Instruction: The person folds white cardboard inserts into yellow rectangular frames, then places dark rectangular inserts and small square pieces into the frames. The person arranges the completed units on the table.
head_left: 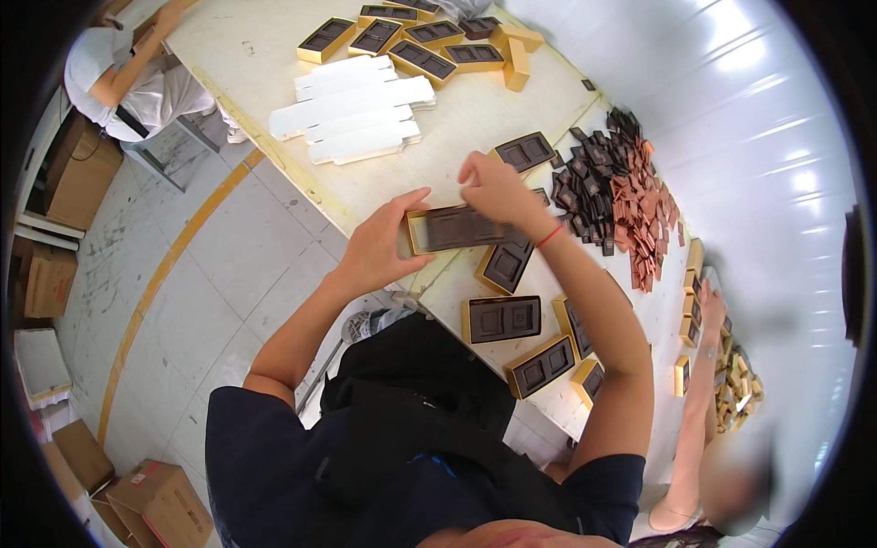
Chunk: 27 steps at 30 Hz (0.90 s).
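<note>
A long gold-edged box with a dark brown tray in it is held over the table's near edge. My left hand grips its left end, thumb on the near side and fingers on the far side. Over the right part of the tray is my right hand, its fingers curled in and slightly blurred; I see nothing in them. That hand and wrist hide the box's right end. Just beyond is another gold box with a dark tray; more boxes, such as this one, lie on the near side.
Flat white cartons are stacked on the table, with several gold boxes behind them. Black packets and copper-coloured packets are heaped at right. A co-worker's arm reaches in at lower right; another person sits at upper left.
</note>
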Motion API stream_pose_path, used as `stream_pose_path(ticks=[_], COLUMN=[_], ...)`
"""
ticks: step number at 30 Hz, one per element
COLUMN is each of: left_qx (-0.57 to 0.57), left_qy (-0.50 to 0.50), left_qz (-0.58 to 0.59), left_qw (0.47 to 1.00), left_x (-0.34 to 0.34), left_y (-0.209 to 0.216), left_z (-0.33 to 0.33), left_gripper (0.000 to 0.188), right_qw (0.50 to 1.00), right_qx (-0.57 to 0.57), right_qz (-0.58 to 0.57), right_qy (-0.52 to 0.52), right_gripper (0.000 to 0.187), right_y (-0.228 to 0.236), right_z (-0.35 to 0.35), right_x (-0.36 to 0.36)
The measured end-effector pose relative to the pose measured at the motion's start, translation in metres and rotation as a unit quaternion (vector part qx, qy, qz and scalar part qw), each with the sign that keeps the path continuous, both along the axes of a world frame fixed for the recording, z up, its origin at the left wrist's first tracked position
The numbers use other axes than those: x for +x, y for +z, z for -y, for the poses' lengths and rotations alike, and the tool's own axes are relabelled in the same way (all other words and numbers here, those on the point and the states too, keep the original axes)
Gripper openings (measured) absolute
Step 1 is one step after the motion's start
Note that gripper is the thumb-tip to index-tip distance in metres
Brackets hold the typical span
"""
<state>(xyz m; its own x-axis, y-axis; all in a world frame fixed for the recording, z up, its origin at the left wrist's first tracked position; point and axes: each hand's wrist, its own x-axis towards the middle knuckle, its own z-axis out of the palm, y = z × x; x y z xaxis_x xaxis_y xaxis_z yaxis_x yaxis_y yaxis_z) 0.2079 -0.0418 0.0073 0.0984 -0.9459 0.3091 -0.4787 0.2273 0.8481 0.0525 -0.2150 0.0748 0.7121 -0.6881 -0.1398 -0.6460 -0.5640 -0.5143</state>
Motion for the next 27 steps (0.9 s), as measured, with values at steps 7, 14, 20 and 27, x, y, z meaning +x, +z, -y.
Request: stream_pose_path(ticks=[7, 14, 20, 27], left_qx=[-0.006, -0.049, -0.043, -0.064], left_qy=[-0.044, -0.023, 0.009, 0.013], left_qz=[0.028, 0.170, 0.176, 0.206], left_qw=[0.999, 0.984, 0.983, 0.976], left_x=[0.005, -0.008, -0.013, -0.013], left_y=[0.005, 0.011, 0.008, -0.007], left_z=[0.003, 0.001, 0.001, 0.003], left_gripper=[0.073, 0.065, 0.062, 0.044], right_qw=[0.930, 0.845, 0.777, 0.941], right_qx=[0.100, 0.226, 0.320, -0.107], right_qz=[0.332, 0.418, 0.434, 0.321], right_qy=[-0.123, -0.245, -0.324, -0.027], right_gripper=[0.021, 0.029, 0.036, 0.025], right_y=[-0.033, -0.029, -0.023, -0.037], right_z=[-0.028, -0.034, -0.041, -0.056], right_x=[0.014, 0.011, 0.017, 0.033])
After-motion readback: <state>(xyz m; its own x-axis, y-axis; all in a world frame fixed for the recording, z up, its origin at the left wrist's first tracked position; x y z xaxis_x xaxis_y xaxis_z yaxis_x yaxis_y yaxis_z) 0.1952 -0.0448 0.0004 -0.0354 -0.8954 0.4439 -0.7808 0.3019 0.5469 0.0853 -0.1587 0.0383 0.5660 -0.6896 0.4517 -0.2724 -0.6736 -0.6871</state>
